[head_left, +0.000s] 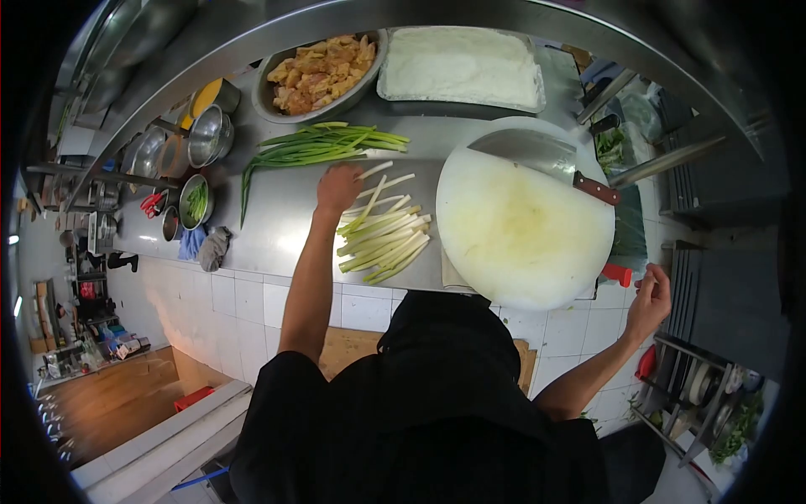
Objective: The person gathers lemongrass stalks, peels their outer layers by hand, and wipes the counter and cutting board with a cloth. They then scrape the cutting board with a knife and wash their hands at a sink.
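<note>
My left hand (338, 186) is closed over the steel counter, with the white end of a scallion (374, 170) sticking out on its right side. Just below it lies a spread bunch of white scallion stalks (386, 239). Above the hand rests a pile of long green scallion leaves (323, 144). My right hand (651, 301) hangs off the counter's right end, fingers loosely bent and apart, with nothing visible in it. Near its fingertips is a red object (618, 275), apparently a handle. A cleaver (537, 160) with a brown wooden handle lies flat on the round white cutting board (520, 252).
At the back stand a metal bowl (267, 99) of cut raw meat and a tray (460, 109) of white powder. Several small bowls, one with chopped greens (196, 202), and grey cloth (215, 249) sit at left. A steel shelf rail (403, 10) arches overhead.
</note>
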A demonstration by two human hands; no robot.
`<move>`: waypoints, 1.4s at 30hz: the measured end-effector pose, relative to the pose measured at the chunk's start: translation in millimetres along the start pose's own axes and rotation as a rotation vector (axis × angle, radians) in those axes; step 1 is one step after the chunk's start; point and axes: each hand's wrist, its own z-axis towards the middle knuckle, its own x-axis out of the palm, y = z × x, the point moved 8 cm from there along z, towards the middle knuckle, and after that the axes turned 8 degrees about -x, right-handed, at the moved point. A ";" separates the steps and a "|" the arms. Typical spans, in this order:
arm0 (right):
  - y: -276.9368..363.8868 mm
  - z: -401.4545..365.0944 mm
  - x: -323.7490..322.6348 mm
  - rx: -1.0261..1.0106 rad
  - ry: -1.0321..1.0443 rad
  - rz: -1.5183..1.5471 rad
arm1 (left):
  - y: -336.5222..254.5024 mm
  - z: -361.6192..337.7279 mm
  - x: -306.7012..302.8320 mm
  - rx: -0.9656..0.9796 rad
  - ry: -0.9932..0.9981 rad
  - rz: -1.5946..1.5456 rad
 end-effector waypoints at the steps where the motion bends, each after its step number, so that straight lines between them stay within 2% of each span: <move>1: -0.5 -2.9 1.1 -0.013 0.022 -0.045 | 2.1 -0.7 6.0 0.086 0.035 0.014; 2: -0.4 -3.9 3.5 -0.029 0.047 -0.087 | 1.9 -2.7 12.6 0.169 0.067 0.028; 3: -0.6 -4.7 5.1 -0.033 0.049 -0.083 | 4.3 -5.6 15.0 0.165 0.063 0.027; 5: -0.7 -7.2 8.0 -0.034 0.067 -0.068 | -4.3 -17.7 15.3 0.327 0.036 -0.093; 6: 1.3 -7.0 6.0 -0.033 0.066 -0.068 | -5.5 -23.4 12.1 0.327 0.036 -0.092; 8: 5.7 -6.7 6.3 -0.018 0.155 -0.155 | -2.2 -32.4 13.8 0.267 0.172 -0.110; 12: 0.4 -6.9 -5.6 -0.052 0.123 -0.131 | 19.0 -29.1 12.8 0.234 0.300 -0.208; 14: 2.8 -5.4 -10.7 -0.072 0.088 -0.120 | 26.4 -6.6 -9.2 0.327 -0.064 -0.122; 15: 6.7 -5.4 -10.3 -0.054 0.075 -0.105 | 32.6 6.1 -15.6 0.257 -0.147 -0.039; 16: 11.3 -5.4 -9.5 -0.053 0.075 -0.105 | 31.0 18.2 -15.0 0.257 -0.147 -0.038; 18: 21.1 -4.9 -4.1 -0.067 0.059 -0.077 | 22.9 27.1 -35.1 0.328 -0.482 0.071; 19: 22.9 -4.8 -1.1 -0.066 0.062 -0.065 | 23.2 29.8 -34.6 0.325 -0.488 0.081; 21: 24.0 -6.8 -0.1 -0.083 0.093 -0.114 | 29.9 41.9 -6.0 0.189 -0.176 0.203; 25: 13.6 -20.5 -8.6 -0.072 0.073 -0.120 | 21.4 6.9 10.7 0.228 -0.084 0.187; 27: 5.9 -29.1 -15.2 -0.018 0.070 -0.102 | 22.2 -19.7 4.0 0.257 -0.174 0.056; 31: 1.8 -29.3 -12.0 -0.017 0.089 -0.147 | 35.2 -27.2 1.3 0.286 -0.242 0.015; 38: 43.0 -10.3 10.0 -0.183 0.113 -0.142 | 22.3 17.6 -22.0 0.298 -0.347 0.126; 42: 55.1 -15.6 -2.0 -0.224 0.096 -0.109 | 3.0 9.3 -31.7 0.415 -0.424 -0.092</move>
